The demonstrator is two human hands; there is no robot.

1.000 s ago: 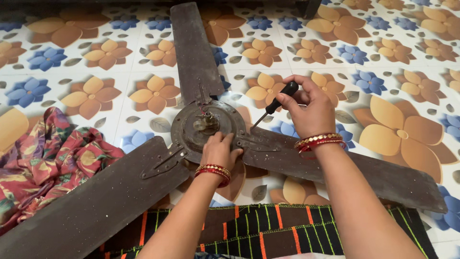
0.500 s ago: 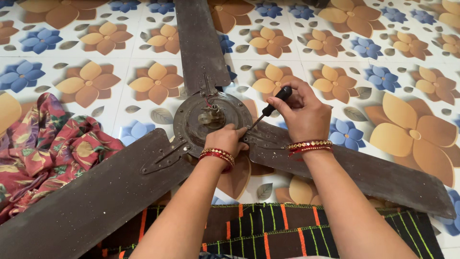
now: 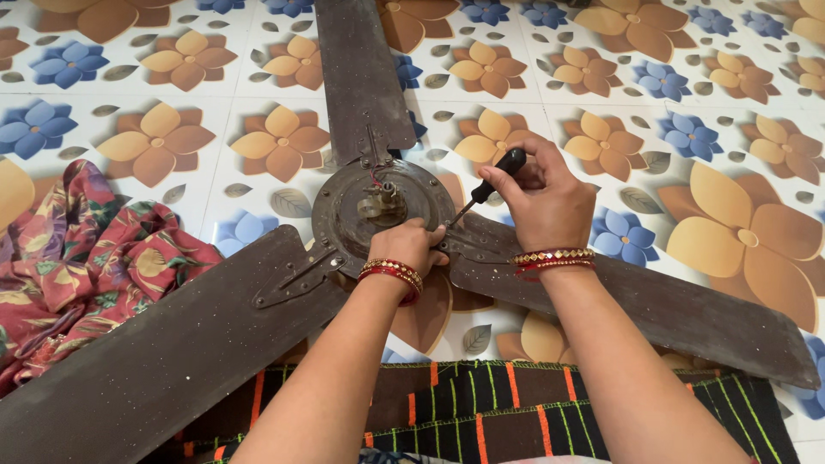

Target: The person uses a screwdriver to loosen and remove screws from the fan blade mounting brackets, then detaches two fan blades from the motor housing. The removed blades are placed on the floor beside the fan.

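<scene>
Floral tiled floor (image 3: 713,103) | dusty brown three-blade ceiling fan (image 3: 382,206) lay flat | right hand (image 3: 541,202) clenched black-handled screwdriver (image 3: 485,189), left hand (image 3: 412,245) pressed open on hub | I figured tip might've slipped off that grimy screw

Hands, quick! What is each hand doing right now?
Left hand: rests on the rim of the fan hub, fingers curled; whether it grips anything cannot be told.
Right hand: closed around the black-handled screwdriver.
</scene>
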